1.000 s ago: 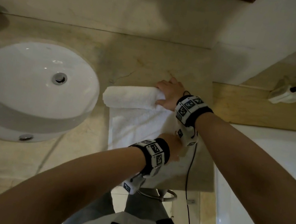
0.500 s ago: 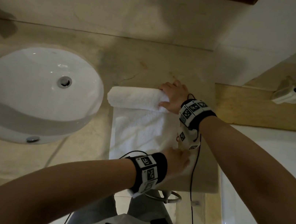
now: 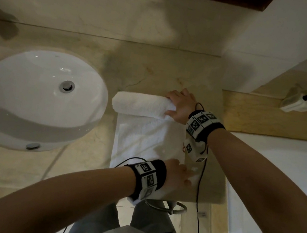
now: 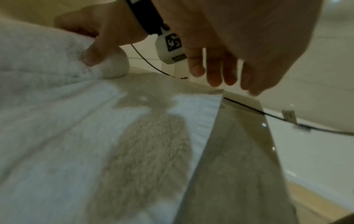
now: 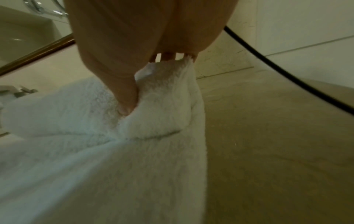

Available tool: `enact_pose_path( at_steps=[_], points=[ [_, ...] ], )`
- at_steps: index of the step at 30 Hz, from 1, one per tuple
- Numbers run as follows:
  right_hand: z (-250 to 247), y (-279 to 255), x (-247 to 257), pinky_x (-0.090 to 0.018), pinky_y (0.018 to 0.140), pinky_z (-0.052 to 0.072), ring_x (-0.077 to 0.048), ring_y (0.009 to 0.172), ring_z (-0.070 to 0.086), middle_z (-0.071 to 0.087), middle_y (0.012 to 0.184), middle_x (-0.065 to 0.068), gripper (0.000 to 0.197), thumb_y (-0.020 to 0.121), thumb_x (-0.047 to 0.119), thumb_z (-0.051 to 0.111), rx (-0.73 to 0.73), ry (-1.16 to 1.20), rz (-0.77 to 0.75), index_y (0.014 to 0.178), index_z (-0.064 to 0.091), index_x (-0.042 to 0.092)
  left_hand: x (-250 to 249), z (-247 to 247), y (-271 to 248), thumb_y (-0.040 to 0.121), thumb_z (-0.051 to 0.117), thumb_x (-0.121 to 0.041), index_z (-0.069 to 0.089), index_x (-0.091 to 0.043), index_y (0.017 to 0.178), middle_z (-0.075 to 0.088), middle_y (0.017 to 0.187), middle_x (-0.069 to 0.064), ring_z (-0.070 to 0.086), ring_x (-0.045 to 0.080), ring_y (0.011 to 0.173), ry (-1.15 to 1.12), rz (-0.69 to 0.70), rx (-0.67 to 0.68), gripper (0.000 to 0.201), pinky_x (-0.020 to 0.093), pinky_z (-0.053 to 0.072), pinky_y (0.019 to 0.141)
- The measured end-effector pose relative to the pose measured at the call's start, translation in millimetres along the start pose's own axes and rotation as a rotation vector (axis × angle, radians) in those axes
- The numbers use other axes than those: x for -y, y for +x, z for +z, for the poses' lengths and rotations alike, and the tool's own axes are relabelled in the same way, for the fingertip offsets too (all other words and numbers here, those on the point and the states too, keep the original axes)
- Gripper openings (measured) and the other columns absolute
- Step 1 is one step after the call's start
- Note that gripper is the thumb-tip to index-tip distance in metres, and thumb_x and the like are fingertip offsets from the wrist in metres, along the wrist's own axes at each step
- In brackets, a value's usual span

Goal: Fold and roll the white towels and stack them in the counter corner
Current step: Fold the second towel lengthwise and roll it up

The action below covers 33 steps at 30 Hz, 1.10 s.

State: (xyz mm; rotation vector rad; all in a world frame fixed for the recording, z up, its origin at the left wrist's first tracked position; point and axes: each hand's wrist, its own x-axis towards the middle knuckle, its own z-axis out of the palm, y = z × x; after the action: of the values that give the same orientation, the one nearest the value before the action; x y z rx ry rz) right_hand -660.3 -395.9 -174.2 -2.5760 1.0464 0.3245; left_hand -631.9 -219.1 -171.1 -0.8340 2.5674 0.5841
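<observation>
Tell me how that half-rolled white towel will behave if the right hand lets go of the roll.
The towel looks soft and floppy, denting under the right hand, so the roll may loosen. Its flat tail on the counter should probably stop it rolling away.

Bare counter (image 3: 156,67) lies open behind the rolled towel (image 3: 140,104) up to the back wall (image 3: 105,9). The sink (image 3: 39,99) bounds the left, and a side wall (image 3: 238,49) closes the far right corner. The right hand (image 3: 180,106) blocks the roll's right end, and the left hand (image 3: 178,174) covers the near right corner of the towel
</observation>
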Motion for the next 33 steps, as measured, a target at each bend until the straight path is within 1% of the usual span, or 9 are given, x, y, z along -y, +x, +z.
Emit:
enact_pose_path(
  at_steps=[3,8,11,17,20,22,24,28,33],
  points=[
    [5,-6,0,-0.038,0.097,0.03,-0.025,0.114,0.04,0.049,0.127,0.001,0.051,0.084,0.041,0.06,-0.058,-0.065,-0.052,0.128,0.045,0.019,6,-5,-15,0.1,0.034,-0.028,0.047,-0.013,0.128,0.049,0.131,0.006,0.053,0.025,0.11,-0.004,0.032,-0.115,0.035,0.035,0.04,0.093],
    [13,-14,6,-0.04,0.093,0.033,-0.031,0.112,0.044,0.049,0.129,-0.005,0.051,0.082,0.035,0.063,-0.086,-0.13,-0.039,0.127,0.048,0.016,94,-15,-59,0.095,0.042,-0.025,0.046,-0.014,0.129,0.047,0.134,0.007,0.045,0.028,0.12,-0.121,-0.641,-0.461,0.037,0.037,0.029,0.101],
    [18,-21,10,-0.041,0.091,0.034,-0.031,0.109,0.045,0.049,0.129,-0.004,0.049,0.08,0.032,0.064,-0.091,-0.139,-0.02,0.124,0.049,0.017,137,-5,-80,0.083,0.058,-0.043,0.045,-0.015,0.127,0.043,0.135,0.006,0.039,0.026,0.124,-0.209,-0.808,-0.497,0.054,0.038,0.023,0.107],
    [37,-40,17,-0.041,0.08,0.041,-0.033,0.092,0.056,0.058,0.111,-0.007,0.047,0.061,0.024,0.074,-0.156,-0.046,-0.014,0.105,0.059,0.016,143,13,-108,0.076,0.069,-0.044,0.044,-0.015,0.12,0.05,0.121,0.005,0.051,0.027,0.11,-0.316,-0.83,-0.364,0.058,0.037,0.037,0.097],
    [29,-45,15,-0.04,0.079,0.045,-0.029,0.092,0.057,0.057,0.107,-0.009,0.046,0.066,0.04,0.07,-0.177,0.146,-0.06,0.101,0.061,0.011,123,27,-105,0.053,0.083,-0.036,0.054,-0.009,0.099,0.061,0.101,0.011,0.062,0.031,0.082,-0.124,-0.808,-0.312,0.061,0.037,0.049,0.073],
    [14,-42,6,-0.041,0.095,0.043,-0.028,0.107,0.051,0.053,0.116,-0.01,0.048,0.074,0.037,0.072,-0.105,0.265,-0.036,0.11,0.059,0.009,118,34,-102,0.038,0.086,-0.032,0.053,-0.01,0.093,0.065,0.093,0.013,0.063,0.031,0.072,-0.051,-0.792,-0.331,0.068,0.036,0.052,0.065],
    [6,-40,-5,-0.04,0.109,0.028,-0.026,0.126,0.039,0.046,0.132,-0.006,0.067,0.074,0.049,0.069,0.063,0.193,0.04,0.129,0.047,0.018,113,37,-102,0.044,0.082,-0.034,0.057,-0.008,0.098,0.065,0.103,0.016,0.064,0.033,0.082,-0.058,-0.768,-0.316,0.065,0.039,0.053,0.073],
    [14,-52,-2,-0.038,0.108,0.026,-0.024,0.124,0.043,0.046,0.135,-0.003,0.073,0.079,0.05,0.066,0.258,0.09,0.073,0.139,0.035,0.023,109,35,-108,0.078,0.047,-0.047,0.056,-0.008,0.106,0.057,0.122,0.017,0.06,0.035,0.1,-0.156,-0.651,-0.305,0.049,0.041,0.048,0.088],
    [17,-50,3,-0.036,0.102,0.032,-0.026,0.122,0.044,0.046,0.134,-0.005,0.064,0.08,0.035,0.069,0.081,0.178,0.081,0.135,0.041,0.016,123,12,-105,0.085,0.058,-0.034,0.048,-0.011,0.116,0.05,0.122,0.008,0.052,0.029,0.106,-0.173,-0.71,-0.327,0.04,0.037,0.039,0.09]
  ],
)
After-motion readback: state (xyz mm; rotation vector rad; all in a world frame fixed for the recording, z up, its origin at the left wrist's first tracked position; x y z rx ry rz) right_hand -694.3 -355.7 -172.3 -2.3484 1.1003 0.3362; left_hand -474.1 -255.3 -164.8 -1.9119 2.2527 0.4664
